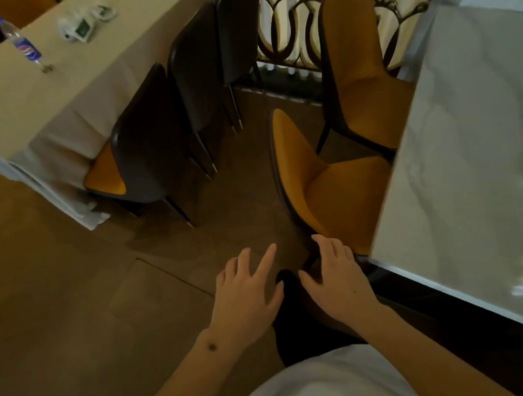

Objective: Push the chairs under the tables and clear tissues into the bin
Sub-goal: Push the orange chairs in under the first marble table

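Note:
An orange chair [326, 188] stands partly out from the glossy grey table [473, 152] on the right, its back toward the aisle. A second orange chair [356, 64] stands behind it, also beside that table. My left hand [247, 291] and right hand [338, 279] hover side by side over the floor, just short of the near chair's front corner, fingers spread and empty. Three dark-backed chairs [150, 151] are tucked against the cloth-covered table [5, 104] on the left. White tissue packets [83, 23] lie on that table.
A plastic bottle [20, 42] with a blue label stands on the left table. An ornate metal railing [294, 19] closes the far end of the aisle. Brown floor runs between the two tables. No bin is in view.

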